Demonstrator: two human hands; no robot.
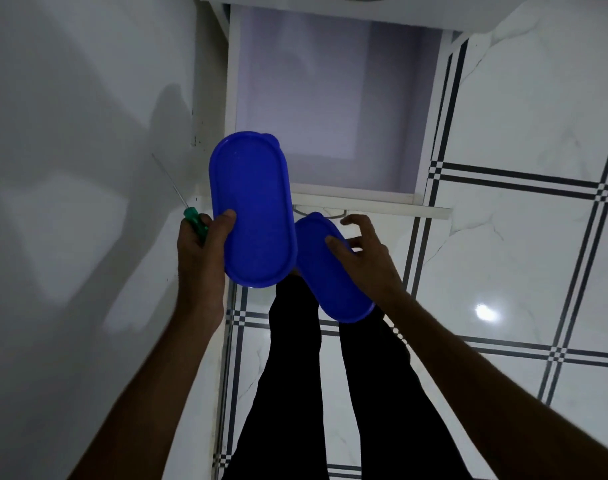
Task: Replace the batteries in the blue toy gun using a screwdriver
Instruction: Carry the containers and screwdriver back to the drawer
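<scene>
While the left hand [200, 252] grips a green-handled screwdriver [188, 209] in its curled fingers and pinches a blue oval lid [252, 209] under the thumb, the right hand [361, 252] cradles the matching blue box [330, 271] with fingers spread loosely. Behind them a drawer [330, 109] stands open above the tiled floor [520, 133]. No toy gun is visible. Both plastic pieces look light, stiff and smooth, best held by their rims.

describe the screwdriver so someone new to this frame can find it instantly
Start at the open white drawer at top centre, then drop to the left hand at its lower left corner. That hand holds a blue oval lid and the screwdriver. It is the only green-handled thing, its thin metal shaft pointing up-left over the white counter.
</scene>
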